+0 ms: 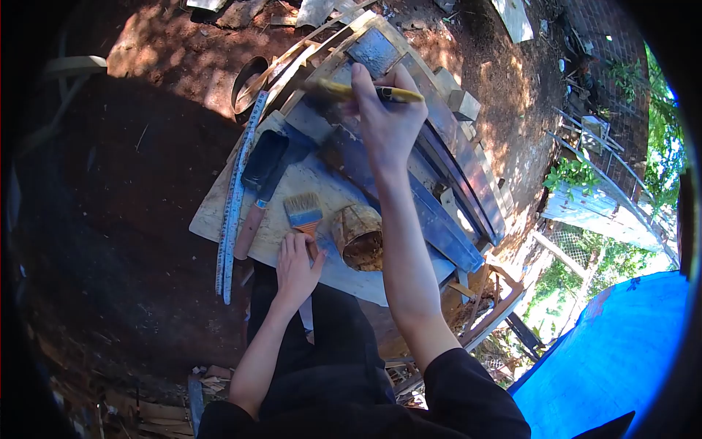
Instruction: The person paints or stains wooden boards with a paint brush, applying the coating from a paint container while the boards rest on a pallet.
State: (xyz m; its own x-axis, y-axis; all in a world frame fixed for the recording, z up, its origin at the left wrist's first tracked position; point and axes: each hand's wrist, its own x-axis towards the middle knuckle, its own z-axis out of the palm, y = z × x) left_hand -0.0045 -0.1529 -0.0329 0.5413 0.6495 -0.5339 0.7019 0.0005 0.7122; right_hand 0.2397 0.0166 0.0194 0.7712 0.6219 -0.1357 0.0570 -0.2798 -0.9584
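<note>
My left hand [296, 269] is closed around the handle of a flat paintbrush [303, 210], which lies on a pale board [208, 214] with its bristles pointing away from me. Raised over the far part of the work surface, my right hand [389, 110] grips a yellow-and-black handled tool [404, 95]. Its left end is smeared by motion, so I cannot tell its kind. A stained, rusty can [357, 225] stands just right of the paintbrush. To the left lies a dark-headed tool [265, 162] with a wooden handle.
A white measuring strip [232, 212] runs along the board's left edge. Long dark metal pieces [446, 227] lie on the right. Wooden blocks [463, 104] line the far right side. A blue tarp [614, 351] hangs at lower right, and bare earth [117, 212] stretches left.
</note>
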